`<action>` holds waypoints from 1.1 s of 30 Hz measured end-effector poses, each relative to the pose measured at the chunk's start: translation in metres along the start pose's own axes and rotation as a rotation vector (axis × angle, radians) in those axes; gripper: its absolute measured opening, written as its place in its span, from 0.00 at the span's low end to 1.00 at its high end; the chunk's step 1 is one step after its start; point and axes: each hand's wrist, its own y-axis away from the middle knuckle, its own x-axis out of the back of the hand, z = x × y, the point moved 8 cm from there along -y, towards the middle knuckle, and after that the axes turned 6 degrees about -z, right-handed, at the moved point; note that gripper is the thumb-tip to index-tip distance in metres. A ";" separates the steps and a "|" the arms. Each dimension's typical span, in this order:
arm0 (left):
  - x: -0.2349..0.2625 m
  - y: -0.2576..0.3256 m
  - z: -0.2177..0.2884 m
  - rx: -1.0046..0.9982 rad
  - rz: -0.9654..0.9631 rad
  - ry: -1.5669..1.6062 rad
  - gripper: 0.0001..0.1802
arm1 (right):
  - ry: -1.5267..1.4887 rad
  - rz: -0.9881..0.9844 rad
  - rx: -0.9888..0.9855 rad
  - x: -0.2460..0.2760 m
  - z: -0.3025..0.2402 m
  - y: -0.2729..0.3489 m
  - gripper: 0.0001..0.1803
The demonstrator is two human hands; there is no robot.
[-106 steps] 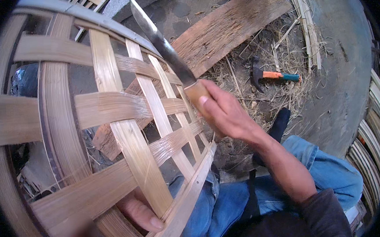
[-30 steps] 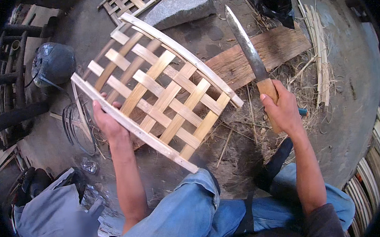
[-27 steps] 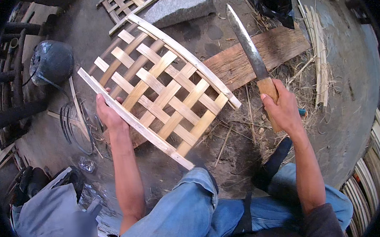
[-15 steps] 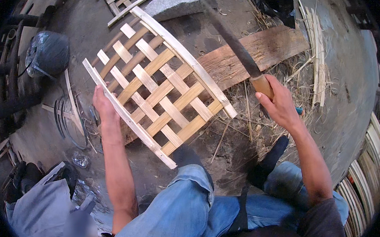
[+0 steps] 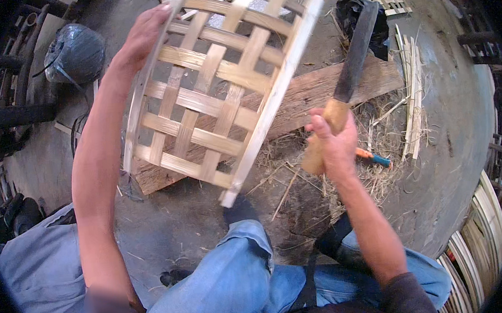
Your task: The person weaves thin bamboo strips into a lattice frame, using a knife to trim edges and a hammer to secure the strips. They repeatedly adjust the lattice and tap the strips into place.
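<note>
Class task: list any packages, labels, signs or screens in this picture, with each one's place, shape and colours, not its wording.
No labels, signs or screens show.
Black plastic-wrapped bundle: on the ground upper left, rounded, shiny dark grey.
Black bag: on the ground at the top, behind the knife, crumpled.

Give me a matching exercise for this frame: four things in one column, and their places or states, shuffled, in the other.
Things:
1. woven bamboo panel
2. long knife
3. wooden plank
4. orange-handled tool

Places or states:
A. lying flat on the ground under the raised work
B. gripped by its wooden handle in the right hand
C. lying in the straw by the right wrist
D. held up by its edge in the left hand

Pairs: 1-D, 2-B, 3-A, 4-C
</note>
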 end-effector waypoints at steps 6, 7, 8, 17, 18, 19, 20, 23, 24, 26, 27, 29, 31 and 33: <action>-0.090 -0.025 0.007 -0.151 -0.186 0.029 0.24 | -0.228 0.235 -0.003 -0.017 0.049 0.009 0.31; -0.096 -0.030 -0.001 -0.184 -0.185 0.030 0.24 | -0.249 0.261 -0.041 -0.018 0.057 0.014 0.31; -0.103 -0.035 -0.003 -0.195 -0.201 -0.033 0.23 | -0.222 0.274 -0.048 -0.015 0.061 0.015 0.30; -0.108 -0.082 0.015 -0.396 -0.042 -0.302 0.24 | -0.124 0.287 0.008 -0.007 0.064 -0.016 0.30; -0.108 -0.091 0.020 -0.426 -0.004 -0.364 0.24 | -0.107 0.290 0.021 -0.011 0.065 -0.018 0.30; -0.113 -0.096 0.019 -0.449 0.027 -0.420 0.24 | -0.084 0.298 0.025 -0.013 0.067 -0.017 0.30; -0.117 -0.095 0.023 -0.445 0.005 -0.497 0.24 | 0.026 0.364 0.033 -0.018 0.065 -0.006 0.32; -0.123 -0.093 0.024 -0.517 -0.021 -0.653 0.22 | -0.282 0.425 -0.140 -0.038 0.069 0.038 0.27; -0.123 -0.087 0.021 -0.436 0.021 -0.722 0.21 | -0.170 0.409 -0.149 -0.024 0.080 0.050 0.25; -0.114 -0.060 0.030 -0.201 -0.004 -0.455 0.22 | -0.010 0.407 -0.145 0.010 0.081 0.072 0.23; -0.105 -0.040 0.032 -0.076 -0.019 -0.329 0.23 | 0.065 0.400 -0.152 0.023 0.081 0.079 0.21; -0.089 0.008 0.043 0.029 0.004 -0.245 0.21 | 0.231 0.268 -0.155 0.045 0.070 0.078 0.28; -0.017 0.045 -0.043 -0.183 0.209 -0.295 0.20 | 0.278 0.046 -0.019 0.027 0.052 0.066 0.35; -0.024 0.101 -0.044 -0.217 0.340 -0.239 0.17 | 0.572 -0.103 0.055 0.040 0.034 0.052 0.38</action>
